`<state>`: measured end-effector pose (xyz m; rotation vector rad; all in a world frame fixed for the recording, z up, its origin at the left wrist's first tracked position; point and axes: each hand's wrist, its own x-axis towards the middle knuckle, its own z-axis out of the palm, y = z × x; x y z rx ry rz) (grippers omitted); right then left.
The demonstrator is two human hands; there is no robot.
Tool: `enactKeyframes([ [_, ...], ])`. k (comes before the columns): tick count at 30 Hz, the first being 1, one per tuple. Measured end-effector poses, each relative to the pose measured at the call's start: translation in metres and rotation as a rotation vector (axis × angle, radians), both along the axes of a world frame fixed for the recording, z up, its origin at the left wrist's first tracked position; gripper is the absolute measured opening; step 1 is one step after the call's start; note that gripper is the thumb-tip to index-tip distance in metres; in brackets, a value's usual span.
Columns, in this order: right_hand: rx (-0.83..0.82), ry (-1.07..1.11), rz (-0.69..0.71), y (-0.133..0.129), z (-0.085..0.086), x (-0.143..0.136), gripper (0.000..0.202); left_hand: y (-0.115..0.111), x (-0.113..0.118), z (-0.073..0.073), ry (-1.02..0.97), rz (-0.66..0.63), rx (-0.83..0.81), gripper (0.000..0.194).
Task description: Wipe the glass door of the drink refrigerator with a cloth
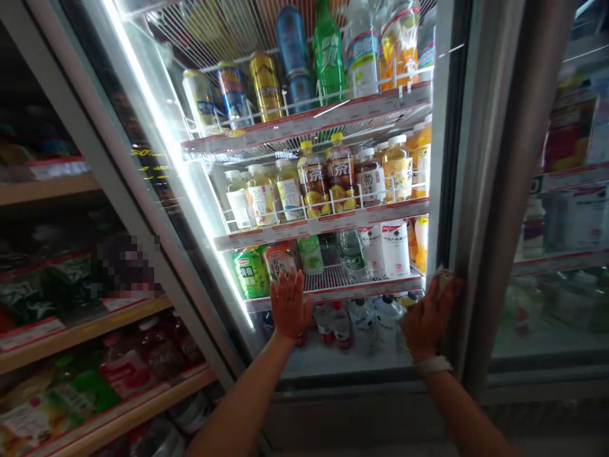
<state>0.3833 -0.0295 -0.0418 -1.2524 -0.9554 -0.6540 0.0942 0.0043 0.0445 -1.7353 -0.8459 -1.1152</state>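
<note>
My left hand (289, 306) lies flat with its fingers stretched upward, at the glass door of a lit drinks fridge, in front of the lower shelf. My right hand (428, 317) is closed on a crumpled pale cloth (445, 279), mostly hidden by the fingers, against the door's right frame (445, 209). A light band circles the right wrist. Beyond the left fingers stand a green drink pack (250, 273) and a red one (280, 259). A clear bottle (352, 254) and white cartons (394, 249) are further right on that shelf.
Higher shelves hold tea bottles (314, 181), cans (265, 86) and a green soda bottle (328, 60). A bright light strip (157, 120) runs down the fridge's left side. Left of it are wooden shelves (90, 327) with packaged goods. Another glass door (561, 304) is on the right.
</note>
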Motion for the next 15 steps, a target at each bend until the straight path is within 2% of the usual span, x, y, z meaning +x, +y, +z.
enactKeyframes([
  [3,0.05,0.054,0.001,0.006,0.02,-0.026,0.061,-0.006,0.0,0.003,0.013,-0.01,-0.023,0.067],
  [6,0.081,0.111,0.014,0.011,0.047,-0.05,0.061,-0.016,-0.011,0.008,0.069,-0.04,-0.117,0.067],
  [9,0.104,0.104,0.053,0.011,0.073,-0.078,0.061,-0.026,-0.039,0.019,0.113,-0.065,-0.175,0.068],
  [11,0.094,0.056,0.114,0.009,0.085,-0.102,0.061,-0.029,-0.063,0.029,0.059,-0.038,-0.16,0.068],
  [15,0.048,-0.094,0.274,0.005,0.091,-0.161,0.064,-0.016,-0.1,0.039,-0.059,0.068,-0.184,0.067],
])
